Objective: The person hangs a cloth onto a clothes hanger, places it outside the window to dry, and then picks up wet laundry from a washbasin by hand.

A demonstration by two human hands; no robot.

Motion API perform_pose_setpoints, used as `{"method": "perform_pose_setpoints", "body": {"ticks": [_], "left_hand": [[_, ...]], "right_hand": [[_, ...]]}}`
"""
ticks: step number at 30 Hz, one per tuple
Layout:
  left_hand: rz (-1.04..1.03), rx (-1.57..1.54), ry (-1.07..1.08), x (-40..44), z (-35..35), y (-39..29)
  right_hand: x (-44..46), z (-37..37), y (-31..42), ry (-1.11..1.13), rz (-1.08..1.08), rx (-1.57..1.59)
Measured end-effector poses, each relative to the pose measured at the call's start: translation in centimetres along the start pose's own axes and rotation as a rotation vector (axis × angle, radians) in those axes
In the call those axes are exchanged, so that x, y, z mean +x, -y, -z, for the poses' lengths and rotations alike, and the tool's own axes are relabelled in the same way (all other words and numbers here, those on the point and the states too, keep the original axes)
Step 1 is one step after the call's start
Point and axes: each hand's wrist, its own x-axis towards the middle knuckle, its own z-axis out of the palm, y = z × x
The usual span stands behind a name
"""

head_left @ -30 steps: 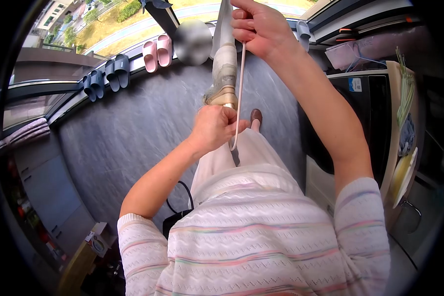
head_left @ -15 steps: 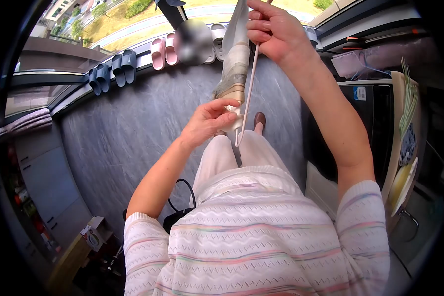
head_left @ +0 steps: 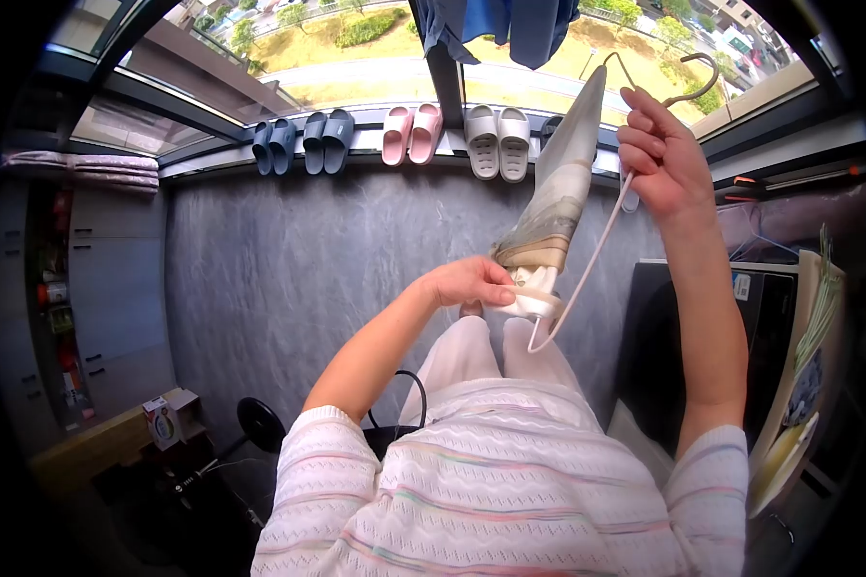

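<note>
The right hand (head_left: pixel 666 154) is raised in the upper right of the frame, its forearm running almost straight up from the elbow, with the fingers curled closed around the hanger (head_left: pixel 597 254). The left hand (head_left: pixel 473 282) reaches in from the lower left to just right of centre, palm down, thumb and fingers pinched narrow on the white end of the cloth (head_left: pixel 560 188). This cloth slants from there towards the upper right, ending in a point near the hanger's hook; it is thin, pale grey and wrinkled, with tan and darker grey bands low down. The hanger is a slim, pale pink rod bent round at its lower corner, its bare hook a darker, metal-like curve. Part of the rod is lost behind the fingers and cloth, so how far it runs inside cannot be told. Behind the cloth, a dark slipper (head_left: pixel 549 128) is partly covered; white slippers (head_left: pixel 498 144) stand left of it, smooth and slotted. Blue fabric (head_left: pixel 520 29) is cut off at the top edge, and the lower left corner is too dark to make out.
</note>
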Motion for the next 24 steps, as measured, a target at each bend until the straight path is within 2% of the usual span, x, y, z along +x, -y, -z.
{"method": "perform_pose_setpoints", "body": {"ticks": [3, 9, 12, 15, 17, 18, 19, 21, 22, 24], "left_hand": [[-0.005, 0.034, 0.011, 0.6, 0.3, 1.3], [0.071, 0.375, -0.175, 0.2, 2.5, 6.6], [0.155, 0.885, -0.521, 0.5, 4.3, 6.6], [0.044, 0.966, -0.802, 0.5, 4.4, 3.3], [-0.195, 0.495, -0.711, -0.8, 0.9, -2.6], [-0.297, 0.257, -0.551, -1.6, -1.6, -5.7], [-0.396, 0.02, -0.387, -2.2, -4.0, -8.5], [-0.503, -0.186, -0.202, -3.2, -7.3, -12.3], [-0.473, -0.215, -0.186, -3.3, -7.9, -13.3], [-0.408, -0.274, -0.153, -3.3, -8.6, -14.6]], "right_hand": [[-0.5, -0.1, 0.1, 0.001, -0.015, 0.025], [-1.6, -1.0, -0.5, 0.023, -0.009, 0.032], [-1.5, -1.4, -1.1, 0.04, -0.033, 0.013], [-1.2, -2.2, -2.3, 0.063, -0.041, -0.072], [-0.8, -2.9, -3.4, 0.023, -0.033, -0.119], [-0.6, -3.0, -3.9, 0.001, -0.03, -0.142], [-0.1, -2.3, -4.3, 0.138, -0.042, -0.187], [0.3, -3.0, -5.4, 0.07, 0.001, -0.303], [0.5, -3.2, -5.7, 0.036, 0.023, -0.361], [0.7, -3.2, -5.7, 0.115, 0.002, -0.444]]}}
